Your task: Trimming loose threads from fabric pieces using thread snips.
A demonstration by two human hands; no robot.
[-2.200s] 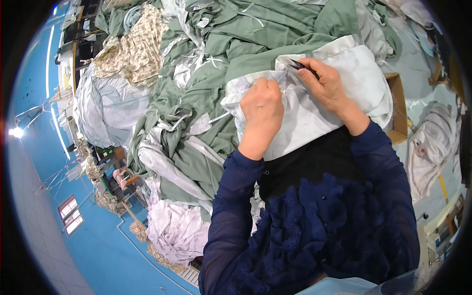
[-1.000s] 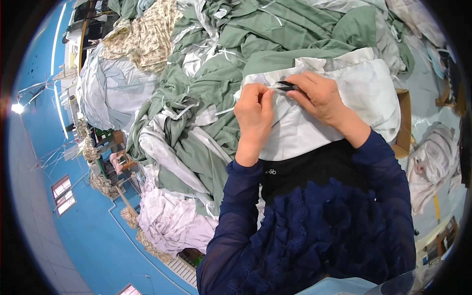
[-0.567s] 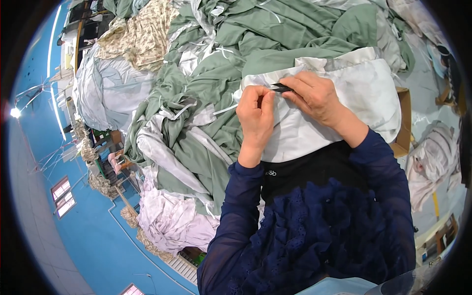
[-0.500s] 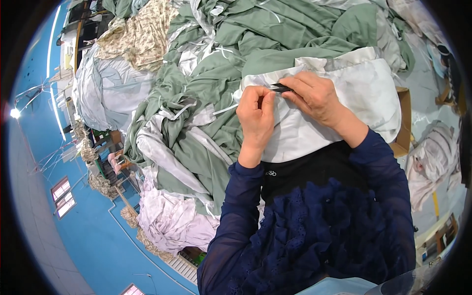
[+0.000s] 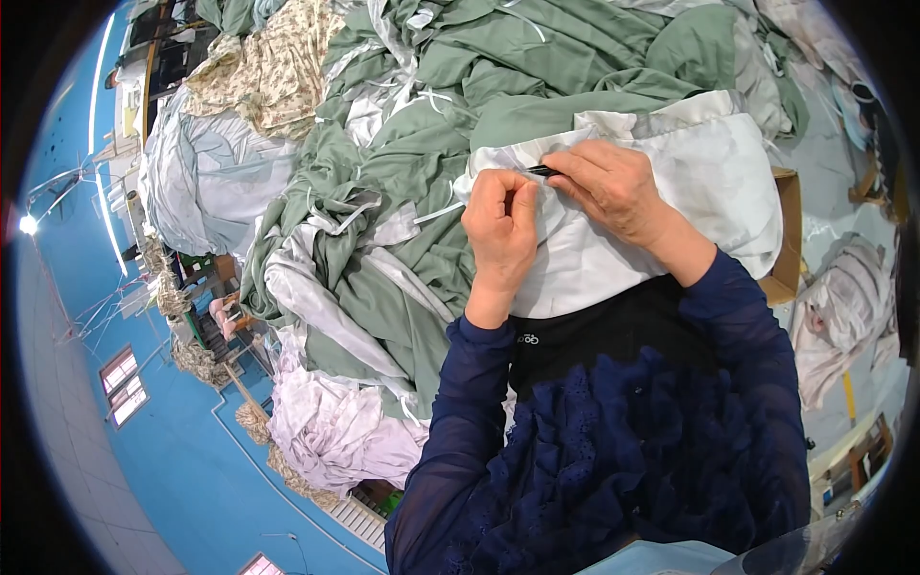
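White fabric (image 5: 714,182) lies across my lap and over the edge of the green cloth in front of me. My left hand (image 5: 500,230) is closed in a pinch on the edge of this white fabric. My right hand (image 5: 613,192) grips small black thread snips (image 5: 542,171), whose tips point left toward my left fingers at the fabric's edge. The blades look closed together; whether a thread lies between them is too small to see. A narrow white tie (image 5: 439,213) sticks out to the left of my left hand.
Heaped green cloth (image 5: 393,172) with white ties spreads ahead and to the left. Beyond it lie floral beige fabric (image 5: 273,67) and a pale bundle (image 5: 220,172). A cardboard box (image 5: 786,235) stands to my right, with more pale cloth (image 5: 843,307) past it. Blue floor (image 5: 201,479) shows at left.
The snips' blades, spread apart before, have come together. Both hands stay nearly in place at the fabric edge.
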